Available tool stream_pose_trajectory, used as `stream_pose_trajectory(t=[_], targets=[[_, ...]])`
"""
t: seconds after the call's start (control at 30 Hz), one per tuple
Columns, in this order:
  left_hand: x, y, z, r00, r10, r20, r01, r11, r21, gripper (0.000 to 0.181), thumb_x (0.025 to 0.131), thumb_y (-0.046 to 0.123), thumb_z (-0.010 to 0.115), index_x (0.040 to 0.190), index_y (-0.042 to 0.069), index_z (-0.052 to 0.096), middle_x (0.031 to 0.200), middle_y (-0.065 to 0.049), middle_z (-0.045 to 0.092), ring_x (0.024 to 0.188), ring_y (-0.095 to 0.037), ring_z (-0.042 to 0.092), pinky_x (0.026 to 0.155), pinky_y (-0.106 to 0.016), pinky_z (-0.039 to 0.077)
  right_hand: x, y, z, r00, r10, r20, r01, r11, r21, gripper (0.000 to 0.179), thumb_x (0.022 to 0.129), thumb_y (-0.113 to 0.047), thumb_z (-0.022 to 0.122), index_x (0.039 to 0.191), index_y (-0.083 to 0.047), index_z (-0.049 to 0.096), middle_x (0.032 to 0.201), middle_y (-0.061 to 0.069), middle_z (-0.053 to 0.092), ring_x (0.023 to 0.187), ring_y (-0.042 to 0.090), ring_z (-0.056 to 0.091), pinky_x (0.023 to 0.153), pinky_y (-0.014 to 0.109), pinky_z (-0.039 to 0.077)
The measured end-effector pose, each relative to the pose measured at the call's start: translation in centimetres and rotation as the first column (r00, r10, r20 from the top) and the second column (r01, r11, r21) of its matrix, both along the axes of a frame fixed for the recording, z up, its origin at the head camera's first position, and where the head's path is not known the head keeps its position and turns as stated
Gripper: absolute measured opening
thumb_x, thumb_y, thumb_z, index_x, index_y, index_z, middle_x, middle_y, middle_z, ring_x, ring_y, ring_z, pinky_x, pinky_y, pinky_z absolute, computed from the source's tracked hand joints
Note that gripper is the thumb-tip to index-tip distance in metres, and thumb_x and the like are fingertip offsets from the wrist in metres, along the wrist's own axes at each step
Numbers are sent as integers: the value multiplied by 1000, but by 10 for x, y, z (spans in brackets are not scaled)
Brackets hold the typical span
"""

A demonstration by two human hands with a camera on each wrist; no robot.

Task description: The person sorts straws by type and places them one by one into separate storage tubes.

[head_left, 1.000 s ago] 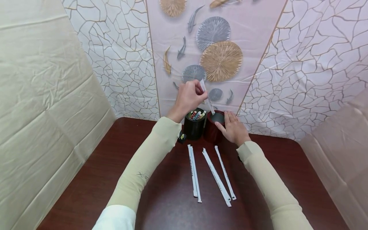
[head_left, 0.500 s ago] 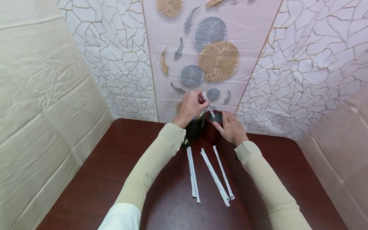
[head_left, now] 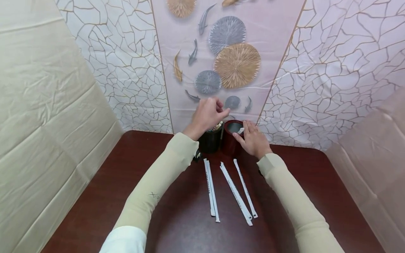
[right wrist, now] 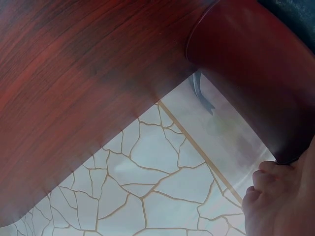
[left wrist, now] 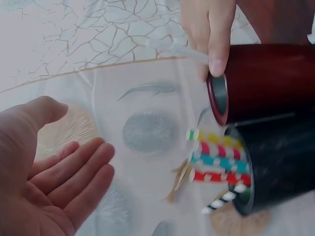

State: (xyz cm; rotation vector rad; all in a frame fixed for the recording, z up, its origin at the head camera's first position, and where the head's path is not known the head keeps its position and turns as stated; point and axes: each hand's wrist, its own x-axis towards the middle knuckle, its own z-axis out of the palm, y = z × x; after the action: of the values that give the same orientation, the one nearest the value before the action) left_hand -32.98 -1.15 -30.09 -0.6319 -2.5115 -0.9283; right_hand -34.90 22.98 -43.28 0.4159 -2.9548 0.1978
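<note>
My left hand [head_left: 206, 115] is raised above the black cup [head_left: 210, 142]. In the left wrist view its fingers are spread loosely, with nothing between them. A white paper-wrapped straw [left wrist: 179, 50] leans in the dark red cup [head_left: 230, 143], its end jutting past the rim beside my right hand [head_left: 255, 141]. That hand rests against the red cup's right side, fingers mostly straight along the far side and thumb at the near rim. Several striped and dotted paper straws [left wrist: 221, 164] stick out of the black cup, which stands left of the red one.
White wrapped straws [head_left: 235, 193] lie on the dark red-brown table [head_left: 177, 225] in front of the cups, more of them [head_left: 211, 191] to the left. A small dark object [head_left: 197, 155] sits by the black cup. Patterned cloth [head_left: 186, 38] hangs close behind the table.
My left hand lowered the wrapped straw into the red cup and let it go. The straw now leans toward my right hand, which stays on the cup.
</note>
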Motion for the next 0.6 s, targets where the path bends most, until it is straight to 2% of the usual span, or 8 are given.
stream_pose_trajectory(t=[0.1, 0.2, 0.3, 0.33, 0.43, 0.6], targets=[[3, -9, 5, 1000, 18, -1, -18, 998, -60, 27, 94, 33, 78, 94, 6, 79, 89, -3, 82, 90, -20, 77, 88, -36, 61, 0, 0, -1, 1000, -4, 4, 4, 1000, -5, 93, 110, -66, 25, 165, 9, 18, 172, 32, 21, 162, 47, 20, 130, 61, 25], [6, -16, 8, 999, 33, -13, -34, 994, -105, 24, 92, 31, 78, 83, 9, 76, 80, 1, 77, 82, -19, 72, 80, -34, 58, 0, 1, 0, 1000, -12, 14, 12, 1000, -4, 95, 110, -68, 24, 166, 8, 15, 173, 31, 19, 163, 46, 18, 131, 61, 23], [9, -23, 8, 999, 37, -12, -38, 988, -149, 33, 91, 25, 75, 66, 11, 59, 61, 4, 54, 64, -15, 50, 63, -29, 44, 0, 2, 1, 1000, -7, 20, 7, 1000, -4, 95, 109, -68, 23, 166, 8, 14, 173, 31, 17, 163, 46, 16, 132, 60, 20], [11, -25, 8, 999, 35, -9, -36, 986, -162, 37, 90, 23, 74, 63, 12, 52, 59, 5, 45, 61, -14, 42, 60, -28, 37, 0, 2, 1, 1000, -5, 20, 5, 1000, -5, 95, 110, -68, 23, 166, 8, 14, 173, 31, 17, 163, 47, 16, 132, 59, 19], [14, -32, 6, 1000, 23, 1, -22, 980, -197, 45, 89, 19, 72, 60, 14, 38, 57, 6, 29, 61, -13, 28, 58, -27, 25, 0, 1, 0, 1000, -1, 18, 1, 1000, -11, 95, 110, -67, 24, 166, 9, 16, 173, 32, 18, 163, 47, 17, 132, 59, 19], [18, -38, -5, 999, 30, 22, -24, 965, -259, 54, 87, 22, 73, 52, 17, 32, 53, 8, 22, 60, -12, 23, 56, -27, 24, 0, 1, -1, 1000, 0, 12, 0, 1000, -21, 94, 110, -66, 26, 165, 9, 17, 173, 31, 20, 163, 46, 19, 132, 58, 20]])
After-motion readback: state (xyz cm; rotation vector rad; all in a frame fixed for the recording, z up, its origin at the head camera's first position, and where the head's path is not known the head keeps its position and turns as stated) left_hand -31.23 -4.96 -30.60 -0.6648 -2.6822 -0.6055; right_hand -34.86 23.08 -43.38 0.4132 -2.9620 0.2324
